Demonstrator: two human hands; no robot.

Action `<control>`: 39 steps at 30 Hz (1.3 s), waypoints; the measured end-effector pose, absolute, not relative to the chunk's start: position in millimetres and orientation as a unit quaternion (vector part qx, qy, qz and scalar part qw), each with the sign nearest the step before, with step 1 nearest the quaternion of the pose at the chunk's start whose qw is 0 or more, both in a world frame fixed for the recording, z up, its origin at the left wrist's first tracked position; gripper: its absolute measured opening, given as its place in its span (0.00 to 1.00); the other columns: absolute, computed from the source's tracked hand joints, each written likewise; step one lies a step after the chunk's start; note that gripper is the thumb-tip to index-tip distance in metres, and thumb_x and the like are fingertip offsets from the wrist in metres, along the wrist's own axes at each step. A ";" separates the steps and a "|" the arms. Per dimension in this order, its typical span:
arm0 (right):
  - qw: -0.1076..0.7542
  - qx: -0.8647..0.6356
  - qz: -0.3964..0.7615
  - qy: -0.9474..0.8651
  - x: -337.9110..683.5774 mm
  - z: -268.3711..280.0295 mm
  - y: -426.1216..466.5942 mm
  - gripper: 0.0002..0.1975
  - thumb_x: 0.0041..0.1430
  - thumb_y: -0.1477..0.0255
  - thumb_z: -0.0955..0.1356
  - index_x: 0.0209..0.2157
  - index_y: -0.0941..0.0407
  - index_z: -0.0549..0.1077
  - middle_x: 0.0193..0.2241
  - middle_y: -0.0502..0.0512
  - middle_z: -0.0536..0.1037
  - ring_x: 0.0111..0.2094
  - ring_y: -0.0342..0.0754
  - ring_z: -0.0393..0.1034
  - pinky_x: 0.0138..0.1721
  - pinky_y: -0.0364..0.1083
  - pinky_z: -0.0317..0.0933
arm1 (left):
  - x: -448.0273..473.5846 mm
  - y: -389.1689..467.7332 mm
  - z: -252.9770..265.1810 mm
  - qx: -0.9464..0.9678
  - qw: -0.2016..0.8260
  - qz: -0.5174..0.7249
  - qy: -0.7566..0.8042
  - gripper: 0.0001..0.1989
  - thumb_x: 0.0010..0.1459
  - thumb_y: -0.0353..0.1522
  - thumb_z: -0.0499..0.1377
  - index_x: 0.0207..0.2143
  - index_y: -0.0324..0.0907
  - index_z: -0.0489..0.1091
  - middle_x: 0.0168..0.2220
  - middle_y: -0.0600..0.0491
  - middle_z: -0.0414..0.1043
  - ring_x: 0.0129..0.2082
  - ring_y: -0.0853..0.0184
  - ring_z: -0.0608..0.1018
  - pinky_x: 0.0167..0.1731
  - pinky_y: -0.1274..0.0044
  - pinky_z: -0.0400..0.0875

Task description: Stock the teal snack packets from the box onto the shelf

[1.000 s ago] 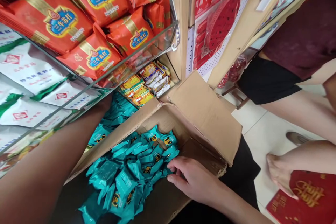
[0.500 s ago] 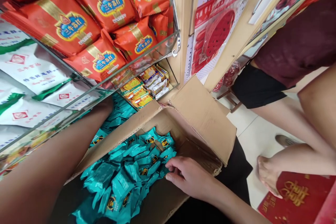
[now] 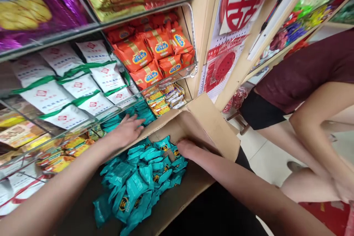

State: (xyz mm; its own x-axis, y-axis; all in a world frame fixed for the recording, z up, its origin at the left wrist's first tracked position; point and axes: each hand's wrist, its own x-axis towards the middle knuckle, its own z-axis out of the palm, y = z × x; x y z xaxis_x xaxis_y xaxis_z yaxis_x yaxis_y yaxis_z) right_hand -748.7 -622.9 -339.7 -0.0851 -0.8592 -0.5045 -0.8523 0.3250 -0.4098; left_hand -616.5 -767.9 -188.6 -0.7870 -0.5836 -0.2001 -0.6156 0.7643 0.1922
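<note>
My left hand (image 3: 127, 131) reaches over the near rim of a shelf bin, fingers stretched and a little apart, above teal snack packets (image 3: 142, 108) lying in the bottom compartment. Nothing shows in its grasp. An opened cardboard box (image 3: 217, 129) leans against the shelf front, holding a pile of teal packets (image 3: 135, 184) with black-and-gold round marks. Inside this box, at the pile's far end, is my right hand (image 3: 187, 149). It points down beside the packets and the box wall, and its fingertips are hidden.
Above sit white packets with green edges (image 3: 80, 84) and orange-red packets (image 3: 139, 55) behind clear shelf fronts (image 3: 168, 77). Small yellow packets (image 3: 157, 103) lie beside the teal compartment. At right, a person in a maroon top (image 3: 301, 77) sits close by, legs over the tiled floor.
My left hand has come out from under the shelf into view, fingers extended. My right hand has moved deeper into the box's far end. The view has pulled back, showing more shelves.
</note>
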 end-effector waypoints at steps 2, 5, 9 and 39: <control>0.361 -0.560 0.004 0.746 -749.2 -348.9 -618.7 0.10 0.58 0.69 0.62 0.40 0.58 0.68 0.40 0.54 0.71 0.38 0.45 0.67 0.38 0.49 0.63 | -592.7 -740.0 -170.9 -0.305 -0.014 0.141 0.942 0.18 0.54 0.37 0.49 0.46 0.41 0.65 0.50 0.49 0.64 0.55 0.60 0.60 0.54 0.68 0.53; 0.374 -0.543 -0.018 0.751 -753.5 -350.8 -608.6 0.09 0.58 0.69 0.62 0.38 0.58 0.68 0.39 0.54 0.71 0.37 0.45 0.67 0.39 0.49 0.63 | -552.4 -696.2 -154.8 -0.240 -0.175 0.176 0.939 0.16 0.54 0.32 0.51 0.46 0.45 0.64 0.49 0.52 0.65 0.52 0.65 0.64 0.52 0.72 0.58; 0.376 -0.530 -0.105 0.753 -760.2 -329.2 -598.1 0.06 0.56 0.71 0.64 0.31 0.59 0.70 0.34 0.52 0.73 0.35 0.45 0.68 0.38 0.48 0.62 | -512.2 -653.3 -176.4 -0.194 -0.208 0.295 0.912 0.14 0.53 0.26 0.52 0.40 0.49 0.67 0.41 0.55 0.71 0.43 0.69 0.71 0.43 0.78 0.66; 0.347 -0.534 -0.441 0.633 -676.5 -248.6 -544.3 0.17 0.58 0.62 0.57 0.21 0.56 0.61 0.17 0.45 0.58 0.20 0.39 0.54 0.22 0.39 0.50 | -518.1 -611.8 -236.9 -0.340 -0.162 0.664 0.646 0.28 0.48 0.36 0.59 0.51 0.45 0.55 0.44 0.49 0.67 0.41 0.67 0.70 0.37 0.77 0.65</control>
State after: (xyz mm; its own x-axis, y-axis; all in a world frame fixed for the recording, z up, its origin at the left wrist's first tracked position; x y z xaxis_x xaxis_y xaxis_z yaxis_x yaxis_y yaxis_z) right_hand -676.5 -544.3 -248.6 -0.1898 -0.9813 0.0326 -0.3697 0.0406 -0.9283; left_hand -518.1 -611.8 -236.9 -0.7166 -0.6546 -0.2408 -0.2235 -0.1115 0.9683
